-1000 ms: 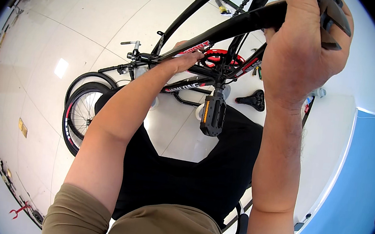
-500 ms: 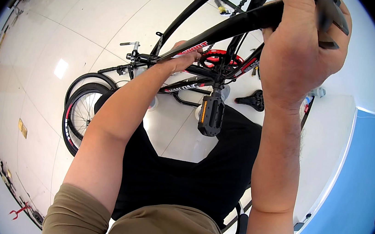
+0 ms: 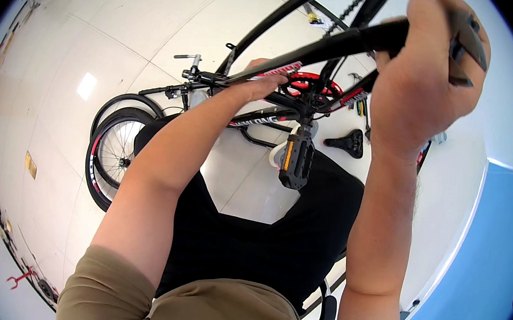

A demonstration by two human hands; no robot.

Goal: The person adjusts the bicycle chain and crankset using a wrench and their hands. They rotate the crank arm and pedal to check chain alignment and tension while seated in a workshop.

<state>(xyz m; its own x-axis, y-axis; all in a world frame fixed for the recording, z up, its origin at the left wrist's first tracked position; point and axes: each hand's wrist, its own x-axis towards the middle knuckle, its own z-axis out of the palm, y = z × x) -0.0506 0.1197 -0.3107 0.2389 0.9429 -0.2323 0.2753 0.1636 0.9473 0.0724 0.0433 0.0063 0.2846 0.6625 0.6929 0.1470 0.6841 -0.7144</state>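
A black bicycle frame (image 3: 320, 48) stands tilted before me, its rear stays reaching up toward the right. My right hand (image 3: 426, 84) is raised and closed around the rear end of a stay, where dark metal plates poke out past the fingers. Lower down, my left hand (image 3: 264, 84) wraps round a frame tube near the seat-tube end. The red chainring (image 3: 306, 82) sits just right of that hand. A black pedal (image 3: 296, 158) with an orange reflector hangs below it, over my lap. The chain (image 3: 353, 6) runs along the stay.
Wheels (image 3: 109, 149) lie on the floor at the left. A black saddle (image 3: 348, 143) rests right of the pedal. Hand tools (image 3: 361, 105) lie beyond it, partly behind my right hand. A red fork-shaped part (image 3: 21, 277) is at the lower left. A blue wall panel (image 3: 480, 249) rises at the right.
The bicycle frame has shifted slightly to the right, and both hands have gone with it without loosening. The pedal has turned a little, showing more of its orange reflector.
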